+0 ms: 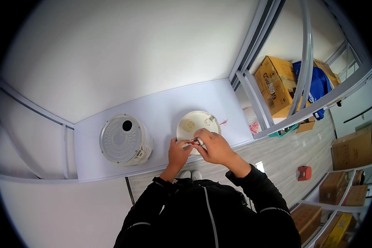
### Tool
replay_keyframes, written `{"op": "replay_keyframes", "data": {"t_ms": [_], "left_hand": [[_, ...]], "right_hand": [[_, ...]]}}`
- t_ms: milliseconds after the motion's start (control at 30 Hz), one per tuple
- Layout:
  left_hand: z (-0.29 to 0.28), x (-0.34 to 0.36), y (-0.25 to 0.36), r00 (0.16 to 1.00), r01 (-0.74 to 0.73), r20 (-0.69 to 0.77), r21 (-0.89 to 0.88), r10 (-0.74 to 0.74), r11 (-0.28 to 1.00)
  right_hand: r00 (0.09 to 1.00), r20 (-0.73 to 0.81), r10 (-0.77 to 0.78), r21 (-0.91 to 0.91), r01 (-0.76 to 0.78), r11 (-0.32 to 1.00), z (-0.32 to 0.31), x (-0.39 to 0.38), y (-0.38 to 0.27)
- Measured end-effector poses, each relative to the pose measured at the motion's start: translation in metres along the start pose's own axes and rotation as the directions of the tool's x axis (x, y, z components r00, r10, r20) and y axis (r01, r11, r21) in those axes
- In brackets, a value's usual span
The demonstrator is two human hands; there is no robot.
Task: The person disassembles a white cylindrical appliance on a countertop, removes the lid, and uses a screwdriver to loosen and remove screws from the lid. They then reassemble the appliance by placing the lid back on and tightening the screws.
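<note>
Above the near part of a round white dish-like piece point(201, 116), my hands meet around a small white cylindrical piece with red on it point(197, 141). My right hand point(217, 149) is closed round its white body. The fingers of my left hand point(179, 154) pinch at its red end; they hide part of it, and its exact kind is too small to make out. A yellowish round part point(189, 125) sits on the round piece. Near its right edge is a small white block point(210, 120), with thin reddish strands point(223, 122) poking past the rim.
Left on the pale table point(165, 103) stands a white bucket-like container point(126, 140) with a grey lid and a dark round hole. Grey metal framing point(252, 99) rises at the right. Beyond are a yellow carton point(275, 84), a blue bag point(318, 84), a red stool point(304, 173) and shelved boxes point(332, 186).
</note>
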State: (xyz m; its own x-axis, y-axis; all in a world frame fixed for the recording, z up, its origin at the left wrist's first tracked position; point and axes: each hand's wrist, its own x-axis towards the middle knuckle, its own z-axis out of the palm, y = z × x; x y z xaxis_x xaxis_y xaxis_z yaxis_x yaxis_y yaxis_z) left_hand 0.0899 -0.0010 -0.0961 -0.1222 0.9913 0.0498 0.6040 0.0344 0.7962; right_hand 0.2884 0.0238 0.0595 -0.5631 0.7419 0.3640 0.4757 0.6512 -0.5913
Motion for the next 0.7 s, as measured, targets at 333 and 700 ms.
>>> {"op": "replay_keyframes", "data": {"t_ms": [333, 700], "left_hand": [[-0.009, 0.001, 0.01, 1.0, -0.013, 0.019, 0.006, 0.013, 1.0], [-0.005, 0.007, -0.001, 0.997, -0.023, 0.079, -0.008, 0.024, 1.0]], "right_hand": [[0.996, 0.016, -0.09, 0.041, 0.089, 0.995, -0.011, 0.019, -0.018], [0.997, 0.054, 0.062, -0.346, -0.04, 0.937, 0.006, 0.03, -0.021]]}}
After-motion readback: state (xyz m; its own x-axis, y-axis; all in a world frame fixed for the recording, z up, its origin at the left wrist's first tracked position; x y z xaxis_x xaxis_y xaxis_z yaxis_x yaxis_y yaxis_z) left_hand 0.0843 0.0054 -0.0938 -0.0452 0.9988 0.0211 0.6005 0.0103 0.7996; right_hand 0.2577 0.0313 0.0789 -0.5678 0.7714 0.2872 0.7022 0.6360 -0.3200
